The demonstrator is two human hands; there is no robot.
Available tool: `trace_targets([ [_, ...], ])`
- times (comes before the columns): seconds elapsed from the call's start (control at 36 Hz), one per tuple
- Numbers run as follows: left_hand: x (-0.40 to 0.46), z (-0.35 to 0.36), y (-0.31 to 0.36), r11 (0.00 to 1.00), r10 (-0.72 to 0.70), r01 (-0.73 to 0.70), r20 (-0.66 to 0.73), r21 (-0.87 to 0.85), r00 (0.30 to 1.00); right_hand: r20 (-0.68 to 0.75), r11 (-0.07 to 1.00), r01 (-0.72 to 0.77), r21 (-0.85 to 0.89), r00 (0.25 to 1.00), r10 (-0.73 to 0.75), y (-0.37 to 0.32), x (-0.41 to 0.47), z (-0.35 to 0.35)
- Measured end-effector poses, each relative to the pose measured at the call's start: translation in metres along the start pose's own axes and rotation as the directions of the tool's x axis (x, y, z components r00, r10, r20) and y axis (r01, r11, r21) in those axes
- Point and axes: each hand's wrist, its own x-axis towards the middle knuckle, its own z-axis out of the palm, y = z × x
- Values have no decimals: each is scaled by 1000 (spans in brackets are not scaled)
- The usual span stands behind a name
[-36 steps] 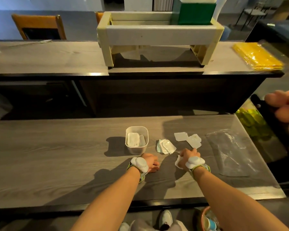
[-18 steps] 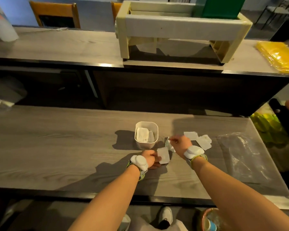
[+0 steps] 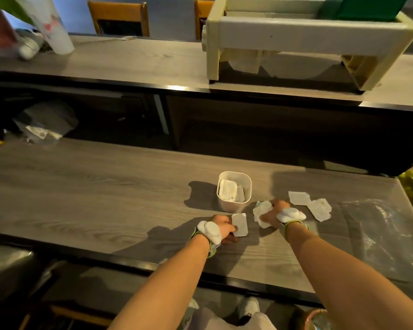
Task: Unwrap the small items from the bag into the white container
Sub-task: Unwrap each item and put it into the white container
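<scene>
White container (image 3: 234, 195) just beyond both hands, left hand (image 3: 223, 228) pinching flat packet (image 3: 239, 224), right hand (image 3: 273, 213) gripping crumpled wrappers (image 3: 261, 210)

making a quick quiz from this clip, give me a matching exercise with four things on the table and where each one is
Things:
1. white container
2. flat white packet
3. crumpled wrapper
4. clear plastic bag

Places:
A. under the right hand
B. flat on the table's right end
C. in the left hand's fingers
D. just beyond the two hands, white pieces inside

Pairs: 1-D, 2-C, 3-A, 4-B
</scene>
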Motion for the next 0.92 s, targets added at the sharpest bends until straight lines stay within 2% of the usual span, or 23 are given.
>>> trace_targets([
  [0.19, 0, 3, 1, 999, -30, 30, -7, 18, 1000, 13, 924, 31, 381, 999, -39, 14, 6, 13],
  [0.42, -5, 6, 11, 998, -67, 67, 5, 18, 998, 89, 668, -24, 743, 994, -64, 47, -7, 24],
  [0.53, -9, 6, 18, 987, -127, 139, 133, -85, 983, 146, 659, -37, 751, 983, -111, 51, -20, 24],
  [0.67, -11, 23, 15, 986, -46, 74, 184, -147, 982, 68, 702, 38, 711, 990, -122, 51, -23, 30],
  [0.75, -12, 33, 18, 995, 3, 13, 157, -98, 988, 44, 701, 48, 712, 993, -114, 47, -26, 32],
  [0.92, -10, 40, 15, 982, 70, -54, 83, -179, 994, 20, 651, 63, 756, 993, -119, 50, -23, 37],
])
